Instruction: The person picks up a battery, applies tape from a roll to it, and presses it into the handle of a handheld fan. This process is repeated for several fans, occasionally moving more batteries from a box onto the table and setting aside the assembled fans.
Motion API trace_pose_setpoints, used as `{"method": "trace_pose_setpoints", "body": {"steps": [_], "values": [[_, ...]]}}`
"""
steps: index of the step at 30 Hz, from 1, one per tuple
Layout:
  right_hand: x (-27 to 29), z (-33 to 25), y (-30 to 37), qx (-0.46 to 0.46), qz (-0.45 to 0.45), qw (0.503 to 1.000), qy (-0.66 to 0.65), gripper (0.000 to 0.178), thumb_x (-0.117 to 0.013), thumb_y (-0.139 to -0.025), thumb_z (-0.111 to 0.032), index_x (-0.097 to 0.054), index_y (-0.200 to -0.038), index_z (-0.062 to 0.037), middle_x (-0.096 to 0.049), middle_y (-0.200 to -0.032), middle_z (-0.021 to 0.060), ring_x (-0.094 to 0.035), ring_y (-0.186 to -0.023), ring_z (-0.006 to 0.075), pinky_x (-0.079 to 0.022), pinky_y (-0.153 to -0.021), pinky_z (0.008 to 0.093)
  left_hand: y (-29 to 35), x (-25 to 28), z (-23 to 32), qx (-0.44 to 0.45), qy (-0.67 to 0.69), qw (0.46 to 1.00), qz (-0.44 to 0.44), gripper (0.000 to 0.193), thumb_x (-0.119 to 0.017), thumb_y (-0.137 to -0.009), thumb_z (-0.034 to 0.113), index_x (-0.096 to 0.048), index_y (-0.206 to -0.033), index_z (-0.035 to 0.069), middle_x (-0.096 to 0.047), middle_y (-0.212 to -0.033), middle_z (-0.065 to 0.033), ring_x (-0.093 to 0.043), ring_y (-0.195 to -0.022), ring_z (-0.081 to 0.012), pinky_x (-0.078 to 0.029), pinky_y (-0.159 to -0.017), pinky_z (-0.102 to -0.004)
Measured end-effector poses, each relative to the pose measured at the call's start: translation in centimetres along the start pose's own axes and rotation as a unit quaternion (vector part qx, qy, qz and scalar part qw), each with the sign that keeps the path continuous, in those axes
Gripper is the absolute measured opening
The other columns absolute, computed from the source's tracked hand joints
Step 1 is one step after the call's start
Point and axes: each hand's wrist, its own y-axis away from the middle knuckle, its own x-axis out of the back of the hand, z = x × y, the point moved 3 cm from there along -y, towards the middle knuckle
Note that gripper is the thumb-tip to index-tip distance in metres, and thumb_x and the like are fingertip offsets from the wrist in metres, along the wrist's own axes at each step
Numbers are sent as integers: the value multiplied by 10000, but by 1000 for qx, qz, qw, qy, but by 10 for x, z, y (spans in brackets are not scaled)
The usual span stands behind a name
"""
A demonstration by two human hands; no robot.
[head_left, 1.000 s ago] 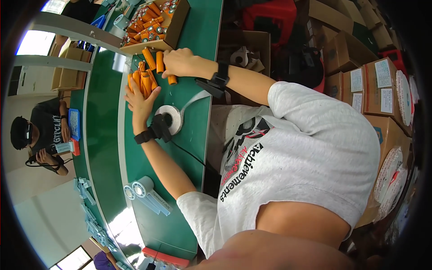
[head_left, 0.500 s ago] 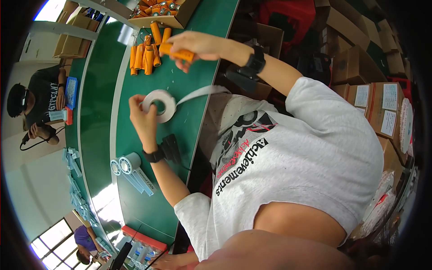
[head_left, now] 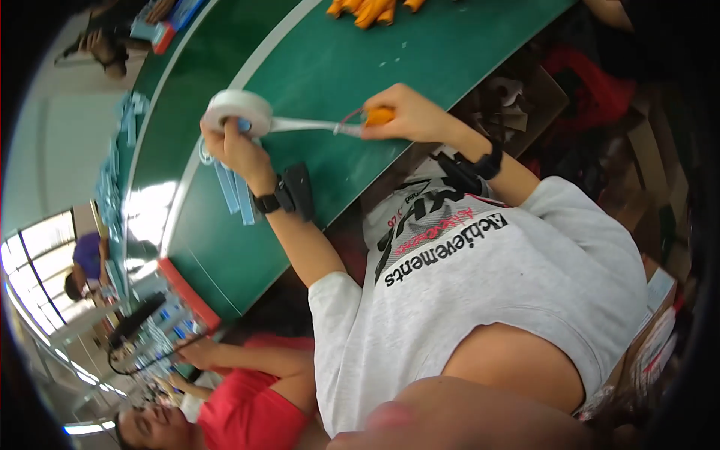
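Observation:
My left hand [head_left: 241, 154] is closed round a roll of white tape [head_left: 247, 109] above the green table, with fingers through its core. From the roll a strip of tape [head_left: 304, 124] runs taut across to my right hand [head_left: 409, 112]. That hand grips an orange cylindrical battery [head_left: 379, 116] with a thin red wire looping from its end. The tape's far end meets the right fingers beside the battery; whether it is stuck on is hidden. Light blue plastic parts [head_left: 234, 193] lie on the table by my left wrist.
More orange batteries [head_left: 367, 10] lie at the far edge of the view. The green table [head_left: 330, 176] ends close to my body. A red-edged tray [head_left: 187, 296] stands at the left, where a person in red [head_left: 255, 401] works. Cardboard boxes [head_left: 536, 112] stand at the right.
My right hand has come closer to me with the battery and now also meets the tape strip. The left hand has raised and tilted the roll. The view has turned left.

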Motion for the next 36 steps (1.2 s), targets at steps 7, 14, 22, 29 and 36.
{"method": "trace_pose_setpoints", "body": {"steps": [7, 14, 22, 29, 36], "values": [[24, -15, -17, 16, 69, 949, -308, 305, -458, -914, -216, -487, -1071, 45, -598, -895, 99, -590, -784, 167, -468, -733, 256, 9, -23, 25, -87, -91, 988, -93, 263, -479, -751, -51, -533, -1003, -4, -567, -903, -68, -540, -805, -132, -435, -682, -227], [-9, -27, -56, 11, 118, 947, -300, 327, -479, -903, -175, -493, -1135, 55, -590, -1040, 116, -568, -932, 148, -449, -832, 246, 25, -42, 33, -149, -228, 953, -135, 427, -455, -701, -87, -550, -1102, 26, -578, -967, -76, -561, -825, -147, -447, -704, -235], [-22, -22, -68, 2, 165, 908, -385, 315, -544, -865, -148, -520, -1123, 31, -589, -1027, 91, -562, -926, 131, -447, -812, 229, 32, -50, 23, -4, -83, 986, -143, 440, -435, -698, -120, -551, -1095, 28, -560, -1018, -87, -551, -860, -137, -451, -712, -240], [3, -19, -87, 103, 301, 766, -559, 224, -558, -834, -82, -556, -1031, 26, -593, -1002, 109, -559, -956, 165, -451, -798, 262, 49, -81, 12, -6, 22, 999, -23, 403, -445, -696, -117, -543, -1069, 1, -575, -959, -78, -562, -794, -144, -453, -686, -227], [132, -87, -35, 141, 308, 464, -818, 388, -457, -913, -225, -385, -1208, 16, -444, -1210, 238, -424, -1162, 353, -293, -1019, 417, 47, -96, -9, -247, -483, 818, -193, 498, -608, -679, -1, -504, -1150, 124, -484, -1153, -108, -491, -1021, -234, -447, -782, -323]]}}
